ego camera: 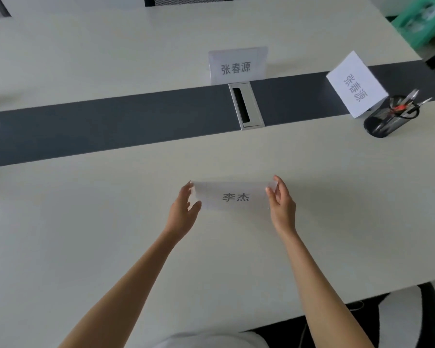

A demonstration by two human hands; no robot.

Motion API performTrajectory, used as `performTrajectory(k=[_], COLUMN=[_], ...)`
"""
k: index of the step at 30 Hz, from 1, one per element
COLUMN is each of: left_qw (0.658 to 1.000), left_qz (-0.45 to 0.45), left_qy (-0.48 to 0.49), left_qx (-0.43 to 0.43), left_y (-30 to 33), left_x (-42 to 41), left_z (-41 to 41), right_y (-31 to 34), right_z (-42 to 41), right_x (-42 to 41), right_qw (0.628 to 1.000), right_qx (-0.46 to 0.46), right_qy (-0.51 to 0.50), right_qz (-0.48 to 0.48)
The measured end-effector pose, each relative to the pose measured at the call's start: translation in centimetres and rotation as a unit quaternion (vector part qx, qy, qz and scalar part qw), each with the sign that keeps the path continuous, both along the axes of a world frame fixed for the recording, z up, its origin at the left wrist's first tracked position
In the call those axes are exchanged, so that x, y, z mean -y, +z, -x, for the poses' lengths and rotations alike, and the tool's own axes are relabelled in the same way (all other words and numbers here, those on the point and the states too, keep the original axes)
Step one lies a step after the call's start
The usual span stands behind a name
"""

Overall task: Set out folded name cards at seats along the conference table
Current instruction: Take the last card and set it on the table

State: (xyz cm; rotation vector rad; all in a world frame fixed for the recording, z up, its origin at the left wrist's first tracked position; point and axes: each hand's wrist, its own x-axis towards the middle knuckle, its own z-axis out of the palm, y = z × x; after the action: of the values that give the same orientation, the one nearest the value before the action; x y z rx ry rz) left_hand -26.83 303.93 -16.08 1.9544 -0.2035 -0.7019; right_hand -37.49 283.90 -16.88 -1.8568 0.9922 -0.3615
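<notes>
Your left hand (186, 205) pinches the left end of the near name card (232, 196), thumb under, fingers curled over its top edge. Your right hand (280, 202) grips the right end the same way, so the card sits between both hands just above or on the tabletop (86, 234), midway between its near edge and the dark centre strip (111, 121); contact with the surface cannot be told. Beyond the strip a second name card (237, 65) stands upright behind the cable port (245, 105). Toward the tabletop's right edge a third name card (356, 84) stands turned sideways beside a mesh pen cup (384, 120).
</notes>
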Motion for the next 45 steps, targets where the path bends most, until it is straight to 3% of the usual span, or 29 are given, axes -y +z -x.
performTrajectory(k=[5,12,29,45], left_qw=[0.997,0.997,0.995,0.997], left_qz=[-0.011,-0.012,0.011,0.003], left_qy=[0.050,0.025,-0.038,-0.038], left_qx=[-0.063,-0.078,-0.091,-0.061], left_y=[-2.0,-2.9,-2.5,-3.5], left_x=[0.6,3.3,14.2,16.3], left_z=[2.1,0.9,-6.2,-7.4], right_y=[-1.9,-3.6,-3.2,-4.6], right_z=[1.7,1.0,-8.9,-9.3], right_x=[-0.2,1.5,13.6,15.8], right_qw=[0.993,0.989,0.995,0.996], right_qx=[0.014,-0.002,-0.001,-0.010], right_qy=[-0.060,-0.039,-0.024,0.016], right_qz=[-0.100,-0.146,-0.098,-0.089])
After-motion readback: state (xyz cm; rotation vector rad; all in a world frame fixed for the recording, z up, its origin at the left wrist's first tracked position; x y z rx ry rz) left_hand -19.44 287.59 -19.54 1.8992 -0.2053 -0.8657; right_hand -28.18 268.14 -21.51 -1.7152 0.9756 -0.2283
